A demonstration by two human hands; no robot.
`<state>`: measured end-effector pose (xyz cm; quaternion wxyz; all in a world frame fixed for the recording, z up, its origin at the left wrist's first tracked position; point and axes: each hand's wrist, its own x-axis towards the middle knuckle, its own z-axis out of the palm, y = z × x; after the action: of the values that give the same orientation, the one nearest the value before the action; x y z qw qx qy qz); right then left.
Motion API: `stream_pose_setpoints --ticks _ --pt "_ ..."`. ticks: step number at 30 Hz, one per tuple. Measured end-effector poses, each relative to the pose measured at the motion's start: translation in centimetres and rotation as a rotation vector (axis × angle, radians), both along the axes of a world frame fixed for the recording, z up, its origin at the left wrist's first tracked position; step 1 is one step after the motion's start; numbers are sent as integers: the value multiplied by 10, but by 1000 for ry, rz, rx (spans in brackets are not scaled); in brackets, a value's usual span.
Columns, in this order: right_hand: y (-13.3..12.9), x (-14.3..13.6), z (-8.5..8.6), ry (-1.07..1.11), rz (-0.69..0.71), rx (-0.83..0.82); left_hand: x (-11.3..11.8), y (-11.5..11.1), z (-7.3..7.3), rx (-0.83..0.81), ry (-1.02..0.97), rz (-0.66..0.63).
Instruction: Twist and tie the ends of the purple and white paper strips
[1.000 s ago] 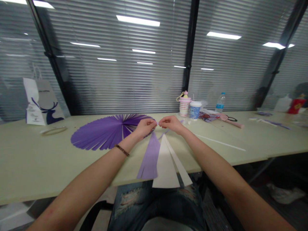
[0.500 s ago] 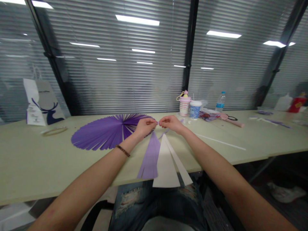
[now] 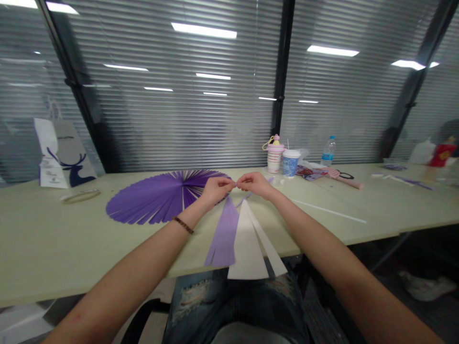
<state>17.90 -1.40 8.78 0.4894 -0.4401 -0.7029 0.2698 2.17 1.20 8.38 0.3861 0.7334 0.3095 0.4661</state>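
Observation:
My left hand [image 3: 217, 188] and my right hand [image 3: 255, 184] meet fingertip to fingertip above the table. Both are closed in a pinch on a small light purple piece [image 3: 235, 184], mostly hidden by the fingers; it looks like paper. Just below them, light purple paper strips [image 3: 223, 236] fan out toward the table's front edge. Beside these lie white paper strips [image 3: 247, 248], reaching past the edge over my lap. A thin purple strip [image 3: 244, 198] curls under the right hand. Behind my left hand spreads a large purple round fan of paper strips [image 3: 150, 198].
A roll of tape [image 3: 81, 196] and a white paper bag [image 3: 66, 155] are at the left. Toward the back stand two cups [image 3: 274, 160], [image 3: 290, 163] and a water bottle [image 3: 328, 152]. A pink-handled tool [image 3: 346, 180] and a long white strip [image 3: 328, 211] lie to the right.
Almost nothing differs. The fingertips have shifted very slightly around the small purple piece, while the strips and the round fan stay put.

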Motion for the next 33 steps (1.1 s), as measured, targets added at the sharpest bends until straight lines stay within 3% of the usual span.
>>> stream_pose_setpoints --ticks 33 --pt "1 -5 -1 3 -67 50 1 0 -1 -41 12 -12"
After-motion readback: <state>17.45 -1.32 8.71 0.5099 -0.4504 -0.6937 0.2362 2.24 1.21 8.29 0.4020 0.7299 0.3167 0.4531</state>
